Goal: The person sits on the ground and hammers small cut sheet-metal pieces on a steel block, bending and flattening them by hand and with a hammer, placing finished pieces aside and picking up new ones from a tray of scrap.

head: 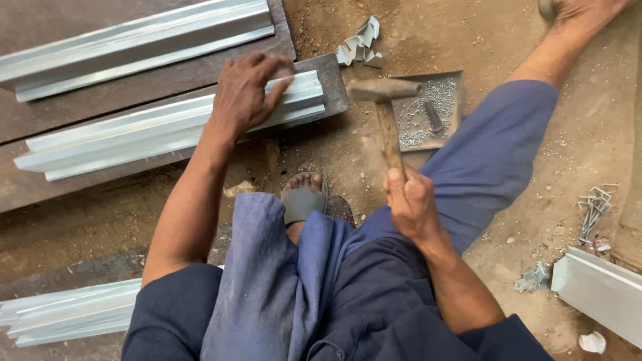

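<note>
Far left, low: a stack of folded sheet-metal profiles (67, 311) lies on the ground by our left knee, looks finished or waiting, can't tell which. Above it, on the dark steel slab (100, 177), a second folded metal profile (134, 37) sits untouched at the top, and the working profile (154, 137) lies along the slab with its right end near the slab's corner. Our left hand (247, 90) presses down flat on that right end, fingers spread over the top fold, pinning it. No dent or mark readable on the piece from here, so we judge the work on this end as barely started or mid-way; can't say more. Centre: our sandalled foot (304, 200) rests on the dirt just below the slab edge, close to the strike zone. Our right hand (411, 200) is wrapped tight round the wooden handle of the hammer (384, 93), head raised just right of the profile's end, not touching it. Behind the head, a shallow tray (455, 100) of small rivets or nails with a punch-like tool in it, and a heap of metal offcuts (361, 47) above. Right: loose nails (595, 210) on the dirt, another sheet-metal piece (598, 291) at the edge. In the way: mainly the left fingers beside the strike point, plus the tray under the swing.
</note>
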